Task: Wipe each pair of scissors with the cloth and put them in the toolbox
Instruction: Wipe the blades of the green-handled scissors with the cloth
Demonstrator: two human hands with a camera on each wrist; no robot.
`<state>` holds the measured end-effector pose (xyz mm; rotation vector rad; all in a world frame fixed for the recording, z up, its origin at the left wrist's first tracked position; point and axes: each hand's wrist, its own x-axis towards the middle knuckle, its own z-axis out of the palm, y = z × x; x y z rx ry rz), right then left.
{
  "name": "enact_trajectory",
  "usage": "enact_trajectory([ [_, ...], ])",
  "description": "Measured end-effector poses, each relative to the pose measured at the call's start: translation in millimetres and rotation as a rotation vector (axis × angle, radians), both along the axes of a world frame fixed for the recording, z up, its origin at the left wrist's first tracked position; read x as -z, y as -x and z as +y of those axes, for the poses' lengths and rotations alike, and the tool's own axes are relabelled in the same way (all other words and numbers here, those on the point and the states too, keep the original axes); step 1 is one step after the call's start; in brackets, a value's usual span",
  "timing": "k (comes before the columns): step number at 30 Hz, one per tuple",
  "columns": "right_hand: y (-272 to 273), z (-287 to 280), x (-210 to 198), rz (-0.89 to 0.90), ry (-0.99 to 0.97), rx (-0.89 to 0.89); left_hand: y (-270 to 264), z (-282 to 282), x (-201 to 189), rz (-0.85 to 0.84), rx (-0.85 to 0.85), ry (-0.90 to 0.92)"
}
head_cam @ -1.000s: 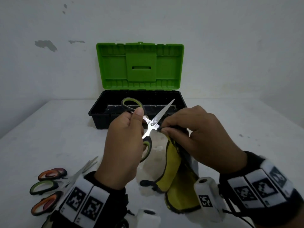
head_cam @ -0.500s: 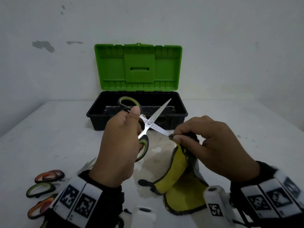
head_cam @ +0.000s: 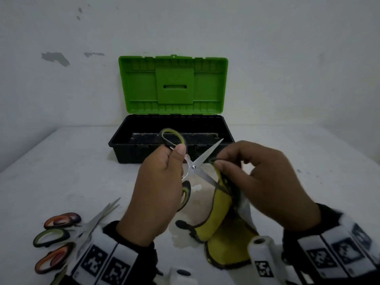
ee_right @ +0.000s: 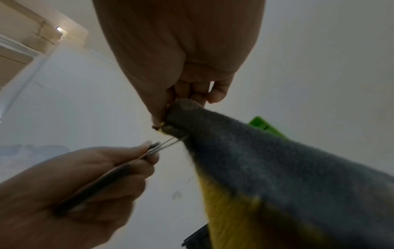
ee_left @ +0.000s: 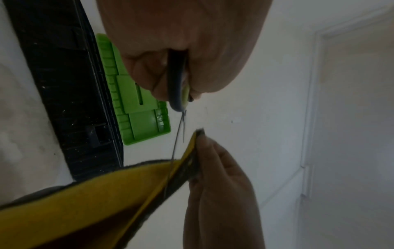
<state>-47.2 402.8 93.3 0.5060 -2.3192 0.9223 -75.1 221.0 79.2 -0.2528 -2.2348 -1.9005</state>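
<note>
Here the left hand grips the black handles with lime-green inner lining of a pair of steel-bladed scissors, thumb pressed against the upper loop, fingers curled round the lower one. The scissors are held in the air in front of the toolbox, blades spread in an X; one bright blade points up and to the right, the other runs down and to the right into the cloth. The right hand pinches a yellow cloth with a grey reverse and dark stitched edge around that lower blade, thumb and fingertips closed on the fold. The rest of the cloth hangs down to the table.

The black plastic toolbox with an upright bright-green lid stands open at the far side of the white table, close to the wall. At the near left lie more scissors, their handles black with orange or green lining, blades pointing up and to the right. The wall behind is pale grey with a few patches of flaked paint.
</note>
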Motion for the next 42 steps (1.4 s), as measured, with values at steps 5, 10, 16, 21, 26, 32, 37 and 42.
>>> enact_trajectory([
  [5, 4, -33, 8, 0.058, 0.025, 0.001, -5, 2, 2, 0.109, -0.043, 0.059],
  [10, 9, -35, 16, 0.048, 0.096, 0.100, -6, 0, 7, 0.111, -0.053, 0.047],
  [16, 3, -43, 18, 0.058, 0.085, 0.085, -4, -1, 9, 0.149, -0.058, 0.071],
  [21, 6, -37, 20, 0.046, 0.194, 0.138, -3, -1, 12, 0.101, -0.030, 0.017],
  [26, 7, -35, 20, 0.025, 0.248, 0.160, -2, -4, 14, 0.100, 0.002, 0.003],
  [32, 4, -38, 20, -0.015, 0.250, 0.128, 0, -7, 14, 0.080, 0.030, -0.025],
  [37, 11, -30, 18, -0.028, 0.373, 0.185, 3, -9, 18, 0.080, 0.051, -0.036],
  [42, 7, -36, 21, -0.086, 0.363, 0.166, 4, -11, 19, 0.101, 0.069, -0.011],
])
